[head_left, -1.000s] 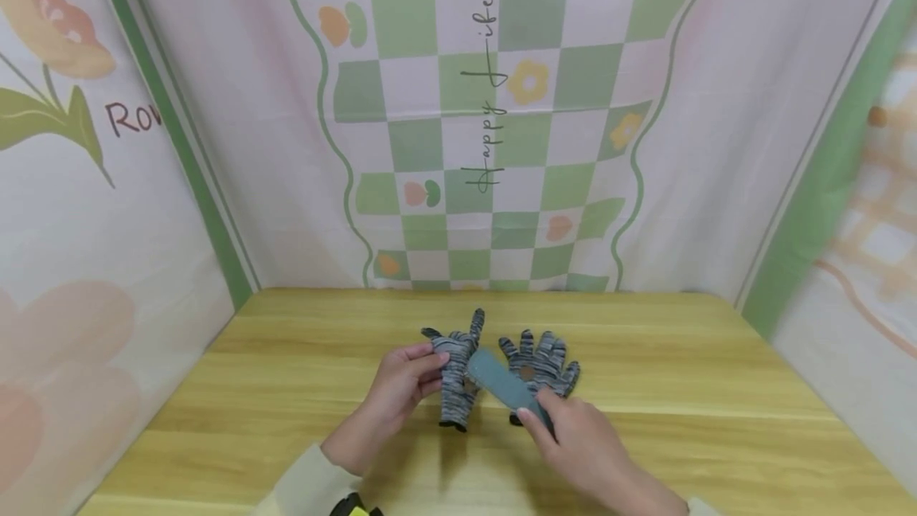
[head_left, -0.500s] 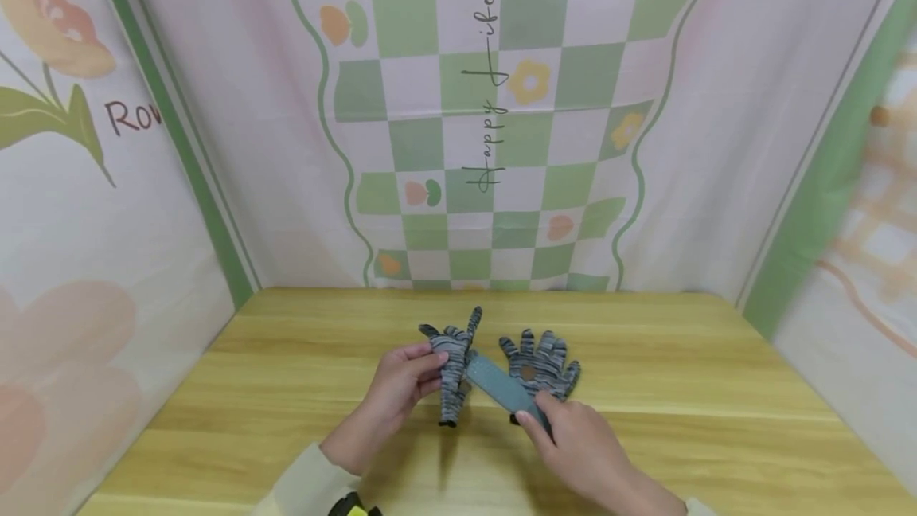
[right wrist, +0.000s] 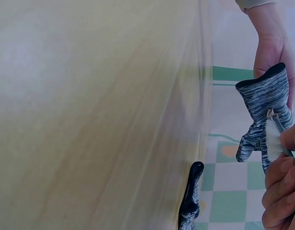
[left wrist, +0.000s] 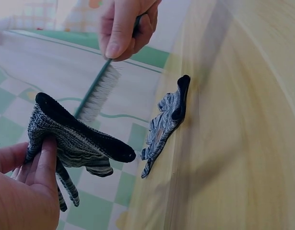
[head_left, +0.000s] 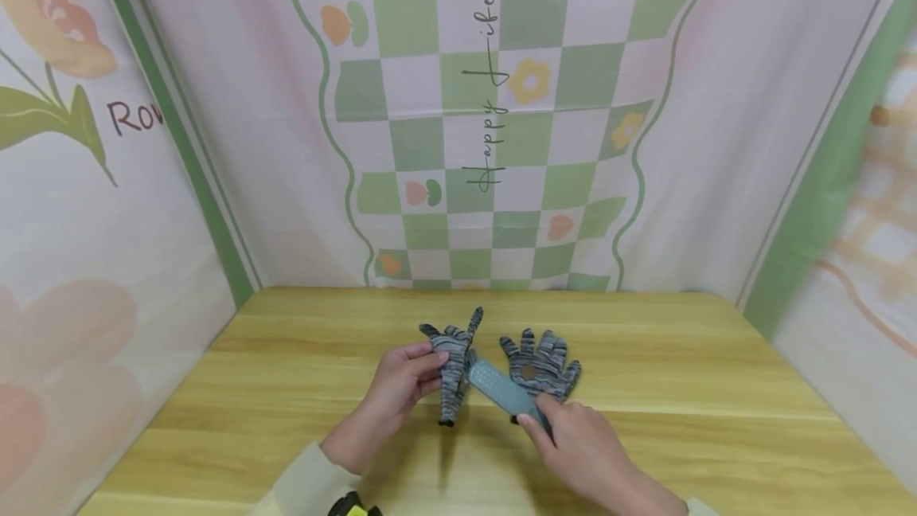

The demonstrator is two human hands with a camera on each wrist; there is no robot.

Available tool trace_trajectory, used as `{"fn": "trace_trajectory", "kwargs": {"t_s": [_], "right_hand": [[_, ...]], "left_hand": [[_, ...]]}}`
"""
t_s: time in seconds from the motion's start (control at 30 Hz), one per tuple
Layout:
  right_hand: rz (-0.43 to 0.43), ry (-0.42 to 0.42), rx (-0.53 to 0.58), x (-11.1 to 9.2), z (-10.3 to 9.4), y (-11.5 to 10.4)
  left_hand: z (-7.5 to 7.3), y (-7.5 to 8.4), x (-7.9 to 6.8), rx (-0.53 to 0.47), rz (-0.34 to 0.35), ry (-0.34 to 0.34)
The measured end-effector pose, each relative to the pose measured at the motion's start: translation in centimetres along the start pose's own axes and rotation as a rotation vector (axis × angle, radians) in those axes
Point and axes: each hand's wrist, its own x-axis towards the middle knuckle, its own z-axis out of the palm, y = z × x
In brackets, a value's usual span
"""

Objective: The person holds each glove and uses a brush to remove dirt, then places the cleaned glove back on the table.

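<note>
My left hand (head_left: 401, 385) pinches a grey-and-black knit glove (head_left: 451, 369) by its side, holding it above the table with the dark cuff toward me. In my right hand (head_left: 583, 444) is a grey-green brush (head_left: 504, 388), gripped by its handle. The left wrist view shows the brush's pale bristles (left wrist: 101, 93) behind the held glove. In the right wrist view the bristles (right wrist: 273, 136) meet the glove's side. A second matching glove (head_left: 550, 361), with a round brown patch on it, lies on the table beyond the brush, its cuff partly hidden by the brush and right hand.
The wooden table (head_left: 301, 388) spreads out under both hands. Behind it hangs a green-and-white checked curtain (head_left: 469, 134), with printed fabric walls on the left and right. A black-and-yellow object (head_left: 354, 505) shows by the left sleeve.
The held glove has turned a little, so its cuff end looks narrower. The brush head has shifted slightly and its back has tilted. The second glove has stayed in place.
</note>
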Motion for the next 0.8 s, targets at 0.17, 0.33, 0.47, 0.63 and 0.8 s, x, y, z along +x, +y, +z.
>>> {"fn": "trace_trajectory", "kwargs": {"t_s": [0.17, 0.33, 0.47, 0.63, 0.8], "right_hand": [[0.007, -0.011, -0.017, -0.1, -0.1, 0.2], [0.037, -0.001, 0.025, -0.1, -0.7, 0.6], [0.056, -0.003, 0.095, 0.0, -1.1, 0.2], [0.047, -0.063, 0.287, 0.0, -1.2, -0.8], [0.041, -0.078, 0.342, 0.0, -1.0, -1.2]], "left_hand": [[0.0, 0.1, 0.0, -0.015, -0.007, 0.008], [0.0, 0.1, 0.0, -0.006, -0.019, 0.025], [0.0, 0.0, 0.0, 0.004, -0.018, 0.012], [0.3, 0.1, -0.1, 0.010, -0.017, -0.009], [0.6, 0.1, -0.1, -0.004, -0.005, -0.006]]}}
